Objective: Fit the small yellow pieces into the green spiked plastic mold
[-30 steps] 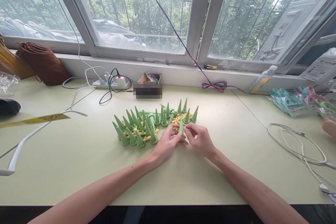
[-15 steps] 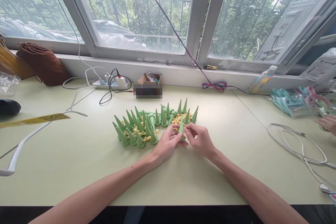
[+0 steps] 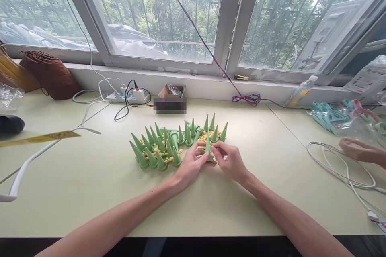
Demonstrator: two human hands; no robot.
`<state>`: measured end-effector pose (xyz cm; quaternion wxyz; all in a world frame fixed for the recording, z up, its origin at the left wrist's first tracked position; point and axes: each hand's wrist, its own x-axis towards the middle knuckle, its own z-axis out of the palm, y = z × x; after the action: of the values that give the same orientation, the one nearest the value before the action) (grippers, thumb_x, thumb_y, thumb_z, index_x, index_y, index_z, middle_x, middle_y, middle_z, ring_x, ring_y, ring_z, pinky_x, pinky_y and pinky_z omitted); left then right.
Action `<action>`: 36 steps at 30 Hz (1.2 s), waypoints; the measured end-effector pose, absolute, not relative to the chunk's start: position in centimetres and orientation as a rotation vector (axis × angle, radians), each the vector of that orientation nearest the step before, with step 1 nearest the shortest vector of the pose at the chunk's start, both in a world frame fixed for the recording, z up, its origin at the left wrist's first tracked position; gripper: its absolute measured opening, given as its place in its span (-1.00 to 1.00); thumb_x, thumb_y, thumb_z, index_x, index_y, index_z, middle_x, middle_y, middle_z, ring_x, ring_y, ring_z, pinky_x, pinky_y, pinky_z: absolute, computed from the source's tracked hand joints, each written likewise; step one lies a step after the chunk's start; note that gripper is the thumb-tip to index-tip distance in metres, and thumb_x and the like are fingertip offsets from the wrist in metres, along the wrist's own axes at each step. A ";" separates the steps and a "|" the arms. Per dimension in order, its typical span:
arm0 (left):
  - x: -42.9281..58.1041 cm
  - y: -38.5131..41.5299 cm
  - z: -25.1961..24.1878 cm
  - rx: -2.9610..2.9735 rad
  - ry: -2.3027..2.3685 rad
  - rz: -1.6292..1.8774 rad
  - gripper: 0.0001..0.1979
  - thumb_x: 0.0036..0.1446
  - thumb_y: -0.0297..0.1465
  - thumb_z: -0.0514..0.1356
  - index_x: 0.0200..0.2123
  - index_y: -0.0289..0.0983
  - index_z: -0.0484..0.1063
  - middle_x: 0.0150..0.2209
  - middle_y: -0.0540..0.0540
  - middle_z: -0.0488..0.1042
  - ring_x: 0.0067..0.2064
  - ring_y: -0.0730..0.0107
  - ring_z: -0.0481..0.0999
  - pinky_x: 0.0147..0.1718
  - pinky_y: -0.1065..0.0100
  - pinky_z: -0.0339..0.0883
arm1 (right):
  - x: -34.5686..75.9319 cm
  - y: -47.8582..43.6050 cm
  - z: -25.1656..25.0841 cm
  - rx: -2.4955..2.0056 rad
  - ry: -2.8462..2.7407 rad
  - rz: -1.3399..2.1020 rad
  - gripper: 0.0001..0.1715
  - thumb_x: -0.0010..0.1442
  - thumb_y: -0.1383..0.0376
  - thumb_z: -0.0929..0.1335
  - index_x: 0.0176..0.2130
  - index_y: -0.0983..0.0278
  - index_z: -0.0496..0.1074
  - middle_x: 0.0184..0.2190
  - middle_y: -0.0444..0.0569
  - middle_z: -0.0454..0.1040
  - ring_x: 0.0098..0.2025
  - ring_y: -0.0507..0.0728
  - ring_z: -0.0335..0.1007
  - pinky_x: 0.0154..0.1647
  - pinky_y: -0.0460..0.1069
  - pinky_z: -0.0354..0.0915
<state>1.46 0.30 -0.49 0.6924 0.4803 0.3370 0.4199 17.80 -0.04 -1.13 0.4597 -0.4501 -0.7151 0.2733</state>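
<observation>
My left hand (image 3: 191, 165) is closed around the base of a green plastic watering spike (image 3: 208, 143), which points upward. Close against the spike's right side, my right hand (image 3: 232, 163) has its thumb and fingers pinched together. Whatever lies between those fingertips is too small and hidden to make out. Just beyond my hands, many similar green spikes (image 3: 151, 160) stand or lean in a cluster on the table. Small yellow plastic fittings (image 3: 169, 160) are scattered among them, with a further heap behind the held spike.
At the right, another person's hand (image 3: 358, 150) is above a coiled white cable (image 3: 328, 164), near teal and pink clips (image 3: 327, 114). A power strip (image 3: 116, 96), a small cardboard box (image 3: 164, 91) and a bottle (image 3: 301, 92) line the window side. A white cable (image 3: 28, 160) crosses the left.
My hands and the spike stay nearly in place. The other person's hand at the right has come farther into view, moving left.
</observation>
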 end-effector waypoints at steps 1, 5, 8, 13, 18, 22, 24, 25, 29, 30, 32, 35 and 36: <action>1.5 0.3 -0.5 1.072 0.752 0.941 -0.54 0.08 -0.18 0.34 -0.07 -0.25 0.25 -0.32 -0.03 0.47 -0.28 0.30 0.58 -0.05 0.07 0.47 | 17.8 0.0 -1.2 -1.102 -1.759 0.674 -0.72 0.34 0.18 0.25 -0.36 0.25 0.36 -0.52 -0.10 0.37 -0.53 0.04 0.26 -0.49 -0.05 0.29; 1.4 0.3 -0.4 1.076 0.734 0.961 -0.53 0.10 -0.19 0.34 -0.05 -0.25 0.23 -0.29 -0.04 0.49 -0.25 0.29 0.59 -0.06 0.07 0.48 | 17.8 -0.1 -1.2 -1.091 -1.728 0.702 -0.77 0.33 0.18 0.27 -0.32 0.25 0.36 -0.49 -0.09 0.39 -0.50 0.06 0.35 -0.49 -0.05 0.32; 1.4 0.3 -0.4 1.091 0.718 0.970 -0.53 0.11 -0.19 0.33 -0.04 -0.25 0.23 -0.28 -0.05 0.50 -0.23 0.28 0.58 -0.06 0.07 0.48 | 17.8 -0.1 -1.1 -1.088 -1.690 0.732 -0.79 0.33 0.19 0.28 -0.30 0.25 0.36 -0.50 -0.11 0.40 -0.49 0.07 0.40 -0.50 -0.06 0.33; 1.4 0.4 -0.3 1.116 0.724 0.971 -0.52 0.12 -0.17 0.31 -0.02 -0.26 0.23 -0.21 -0.11 0.53 -0.20 0.23 0.60 -0.10 0.10 0.49 | 17.7 0.0 -1.1 -1.082 -1.648 0.777 -0.77 0.32 0.17 0.28 -0.30 0.25 0.37 -0.50 -0.10 0.43 -0.47 0.08 0.46 -0.49 -0.06 0.38; 1.4 0.4 -0.4 1.132 0.732 0.978 -0.53 0.13 -0.17 0.30 -0.01 -0.26 0.24 -0.15 -0.15 0.54 -0.23 0.28 0.59 -0.11 0.11 0.50 | 17.8 0.0 -1.4 -1.083 -1.645 0.785 -0.74 0.32 0.14 0.29 -0.31 0.25 0.39 -0.47 -0.08 0.45 -0.43 0.11 0.47 -0.47 -0.04 0.39; 1.6 0.2 -0.3 1.125 0.708 0.986 -0.54 0.15 -0.18 0.30 -0.01 -0.26 0.23 -0.12 -0.16 0.52 -0.20 0.27 0.58 -0.10 0.09 0.51 | 17.7 0.0 -1.4 -1.063 -1.628 0.773 -0.75 0.32 0.13 0.29 -0.29 0.25 0.38 -0.46 -0.07 0.44 -0.41 0.11 0.48 -0.46 -0.03 0.41; 1.6 0.2 -0.3 1.117 0.711 0.996 -0.54 0.15 -0.18 0.29 -0.01 -0.26 0.23 -0.13 -0.16 0.51 -0.20 0.26 0.58 -0.09 0.08 0.51 | 17.7 -0.1 -1.4 -1.060 -1.615 0.749 -0.76 0.32 0.13 0.29 -0.28 0.25 0.37 -0.46 -0.07 0.43 -0.42 0.11 0.47 -0.47 -0.04 0.41; 1.7 0.1 -0.3 1.113 0.716 1.001 -0.54 0.15 -0.18 0.29 -0.01 -0.26 0.24 -0.14 -0.15 0.51 -0.20 0.26 0.58 -0.09 0.08 0.51 | 17.7 -0.2 -1.4 -1.059 -1.611 0.733 -0.76 0.33 0.13 0.29 -0.28 0.25 0.37 -0.47 -0.08 0.43 -0.42 0.10 0.46 -0.47 -0.04 0.41; 1.6 0.2 -0.4 1.117 0.723 0.996 -0.53 0.15 -0.17 0.29 0.01 -0.26 0.23 -0.17 -0.14 0.51 -0.21 0.26 0.59 -0.10 0.08 0.51 | 17.7 -0.3 -1.3 -1.054 -1.622 0.705 -0.76 0.33 0.14 0.28 -0.28 0.25 0.36 -0.47 -0.09 0.41 -0.45 0.08 0.43 -0.48 -0.05 0.39; 1.6 0.2 -0.4 1.120 0.723 0.988 -0.53 0.15 -0.17 0.29 0.01 -0.26 0.22 -0.16 -0.14 0.51 -0.22 0.26 0.59 -0.10 0.08 0.51 | 17.7 -0.3 -1.3 -1.055 -1.629 0.712 -0.76 0.33 0.14 0.28 -0.28 0.25 0.36 -0.47 -0.09 0.41 -0.45 0.07 0.42 -0.48 -0.06 0.38; 1.6 0.3 -0.4 1.126 0.731 0.979 -0.54 0.16 -0.17 0.28 0.00 -0.26 0.22 -0.14 -0.15 0.50 -0.23 0.26 0.60 -0.12 0.09 0.51 | 17.7 -0.2 -1.3 -1.061 -1.638 0.727 -0.76 0.33 0.14 0.27 -0.28 0.26 0.35 -0.47 -0.10 0.39 -0.47 0.06 0.39 -0.49 -0.07 0.35; 1.6 0.3 -0.4 1.146 0.767 0.984 -0.54 0.15 -0.16 0.28 -0.01 -0.26 0.23 -0.13 -0.15 0.50 -0.25 0.25 0.60 -0.17 0.13 0.51 | 17.7 -0.2 -1.3 -1.078 -1.646 0.736 -0.76 0.34 0.15 0.27 -0.28 0.26 0.35 -0.49 -0.12 0.37 -0.55 0.01 0.29 -0.55 -0.08 0.28; 1.5 0.3 -0.4 1.157 0.778 0.989 -0.54 0.15 -0.16 0.28 -0.01 -0.26 0.23 -0.13 -0.15 0.50 -0.25 0.25 0.61 -0.19 0.14 0.51 | 17.8 -0.2 -1.3 -1.082 -1.647 0.738 -0.76 0.34 0.15 0.27 -0.28 0.26 0.34 -0.49 -0.13 0.37 -0.57 0.00 0.26 -0.55 -0.08 0.27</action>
<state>1.55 0.27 -0.40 0.6563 0.5107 0.3434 0.4365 17.76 -0.16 -1.28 0.4957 -0.4466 -0.6799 0.3044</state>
